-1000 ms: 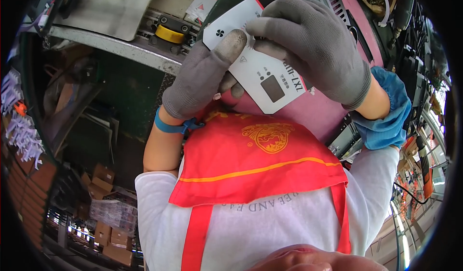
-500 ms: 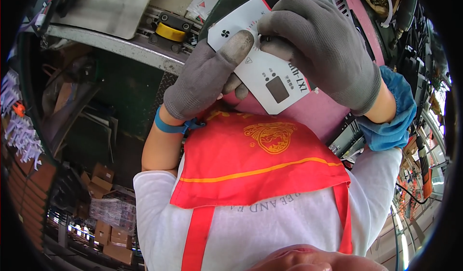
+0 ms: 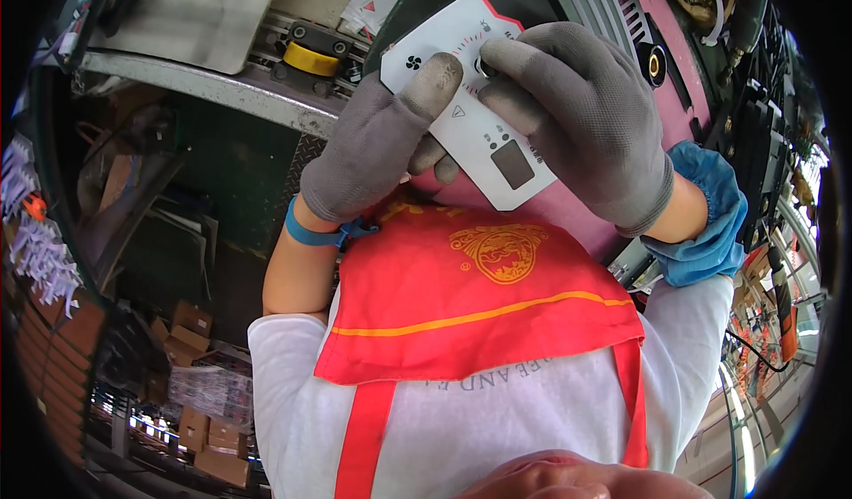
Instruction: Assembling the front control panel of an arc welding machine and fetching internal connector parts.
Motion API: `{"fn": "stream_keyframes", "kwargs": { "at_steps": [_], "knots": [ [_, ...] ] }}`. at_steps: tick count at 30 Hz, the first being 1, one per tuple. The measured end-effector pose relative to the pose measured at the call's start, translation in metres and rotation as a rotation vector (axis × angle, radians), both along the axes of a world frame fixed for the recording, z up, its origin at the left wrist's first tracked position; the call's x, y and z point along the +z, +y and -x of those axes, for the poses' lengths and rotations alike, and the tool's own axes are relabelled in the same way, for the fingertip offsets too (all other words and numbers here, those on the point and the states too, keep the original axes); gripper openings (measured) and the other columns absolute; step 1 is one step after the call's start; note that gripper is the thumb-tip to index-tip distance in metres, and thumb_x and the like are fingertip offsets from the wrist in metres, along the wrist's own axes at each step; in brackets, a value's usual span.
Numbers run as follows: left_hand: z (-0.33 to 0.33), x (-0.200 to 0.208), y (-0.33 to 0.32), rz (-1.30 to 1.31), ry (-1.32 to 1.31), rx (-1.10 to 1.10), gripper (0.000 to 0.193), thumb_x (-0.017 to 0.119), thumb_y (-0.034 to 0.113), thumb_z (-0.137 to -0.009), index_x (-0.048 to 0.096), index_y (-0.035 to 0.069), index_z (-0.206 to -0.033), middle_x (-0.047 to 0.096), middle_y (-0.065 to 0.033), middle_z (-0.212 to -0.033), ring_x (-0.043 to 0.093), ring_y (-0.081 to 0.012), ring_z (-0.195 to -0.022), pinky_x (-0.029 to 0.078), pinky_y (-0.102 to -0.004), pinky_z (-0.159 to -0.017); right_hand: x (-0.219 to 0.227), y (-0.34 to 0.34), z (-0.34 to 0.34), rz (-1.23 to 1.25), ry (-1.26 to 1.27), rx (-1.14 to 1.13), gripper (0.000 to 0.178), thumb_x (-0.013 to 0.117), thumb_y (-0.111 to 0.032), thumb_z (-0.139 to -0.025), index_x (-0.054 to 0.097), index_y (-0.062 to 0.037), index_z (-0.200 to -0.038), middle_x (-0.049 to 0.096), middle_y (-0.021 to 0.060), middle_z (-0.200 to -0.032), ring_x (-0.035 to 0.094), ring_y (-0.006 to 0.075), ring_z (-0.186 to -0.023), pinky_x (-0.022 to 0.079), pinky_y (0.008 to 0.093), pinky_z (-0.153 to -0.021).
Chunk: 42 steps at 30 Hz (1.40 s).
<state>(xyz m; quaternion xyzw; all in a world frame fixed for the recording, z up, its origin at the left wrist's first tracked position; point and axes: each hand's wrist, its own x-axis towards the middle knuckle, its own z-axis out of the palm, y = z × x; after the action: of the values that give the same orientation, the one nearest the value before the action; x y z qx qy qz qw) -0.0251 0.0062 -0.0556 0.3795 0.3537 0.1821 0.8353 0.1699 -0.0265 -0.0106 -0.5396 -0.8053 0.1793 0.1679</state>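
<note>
A white, flat control panel plate (image 3: 470, 149) with cut corners, a red edge stripe and a dark display window is held tilted above my red apron. My left hand (image 3: 373, 144), in a grey glove, grips its left edge, thumb on the face and fingers underneath. My right hand (image 3: 590, 122), also gloved, has thumb and forefinger pinched together at a small dark round spot (image 3: 484, 67) in the middle of the plate. Whatever lies between those fingertips is too small and too covered to name.
Beyond the plate lies a dark housing with vent slots and a brass-ringed socket (image 3: 656, 62), on a pink surface (image 3: 682, 100). A metal bench edge (image 3: 213, 94) runs at the left, near a yellow block (image 3: 312, 58) on a rail. A power screwdriver (image 3: 751, 22) stands far right.
My right hand has shifted slightly down and toward me, uncovering the socket and vent slots behind it. Its fingertips stay at the plate's middle. The left hand keeps its grip.
</note>
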Motion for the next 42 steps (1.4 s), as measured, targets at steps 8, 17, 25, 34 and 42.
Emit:
{"fn": "stream_keyframes", "kwargs": {
  "at_steps": [8, 17, 25, 34, 42],
  "knots": [
    [0.0, -0.003, 0.0, -0.03, 0.0, 0.006, 0.034, 0.043, 0.034, -0.098, 0.057, 0.003, -0.094, 0.053, -0.0017, -0.055, 0.043, -0.0053, -0.044, 0.029, -0.0212, -0.041, -0.002, 0.004, 0.006, 0.039, 0.021, -0.092, 0.027, 0.069, -0.009, -0.075, 0.062, -0.0058, -0.1, 0.058, 0.0101, -0.087, 0.061, 0.0263, -0.073, 0.049, 0.0321, -0.061],
    [0.0, -0.016, -0.006, -0.364, 0.048, 0.106, 0.036, 0.044, 0.036, -0.097, 0.056, 0.002, -0.095, 0.052, -0.0017, -0.056, 0.043, -0.0057, -0.044, 0.03, -0.0214, -0.041, 0.006, 0.02, -0.005, 0.179, 0.086, 0.126, 0.026, 0.067, -0.008, -0.078, 0.063, -0.0061, -0.103, 0.057, 0.0081, -0.087, 0.06, 0.0229, -0.077, 0.048, 0.0311, -0.064],
    [0.001, 0.002, 0.003, 0.038, -0.056, -0.021, 0.038, 0.045, 0.037, -0.097, 0.056, 0.001, -0.095, 0.053, -0.0021, -0.061, 0.047, -0.0066, -0.046, 0.036, -0.0205, -0.042, 0.005, 0.015, -0.005, 0.12, -0.019, 0.091, 0.029, 0.067, -0.01, -0.077, 0.061, -0.0072, -0.105, 0.057, 0.0087, -0.092, 0.059, 0.0273, -0.081, 0.049, 0.0352, -0.068],
    [0.003, 0.0, 0.005, -0.027, -0.048, -0.049, 0.039, 0.045, 0.039, -0.097, 0.056, 0.001, -0.098, 0.057, -0.0039, -0.064, 0.049, -0.0061, -0.048, 0.036, -0.0205, -0.043, 0.015, 0.023, -0.004, -0.019, -0.313, 0.26, 0.031, 0.066, -0.016, -0.074, 0.059, -0.0104, -0.104, 0.055, 0.0074, -0.095, 0.058, 0.0256, -0.083, 0.045, 0.0348, -0.074],
    [-0.006, -0.019, -0.011, -0.288, 0.034, 0.163, 0.038, 0.043, 0.038, -0.098, 0.057, 0.003, -0.096, 0.056, -0.0032, -0.062, 0.046, -0.0066, -0.046, 0.034, -0.0212, -0.044, 0.003, 0.024, -0.003, -0.052, -0.242, 0.234, 0.029, 0.072, -0.027, -0.069, 0.057, -0.0087, -0.086, 0.05, 0.0073, -0.077, 0.055, 0.0248, -0.07, 0.042, 0.0353, -0.063]
  ]
}}
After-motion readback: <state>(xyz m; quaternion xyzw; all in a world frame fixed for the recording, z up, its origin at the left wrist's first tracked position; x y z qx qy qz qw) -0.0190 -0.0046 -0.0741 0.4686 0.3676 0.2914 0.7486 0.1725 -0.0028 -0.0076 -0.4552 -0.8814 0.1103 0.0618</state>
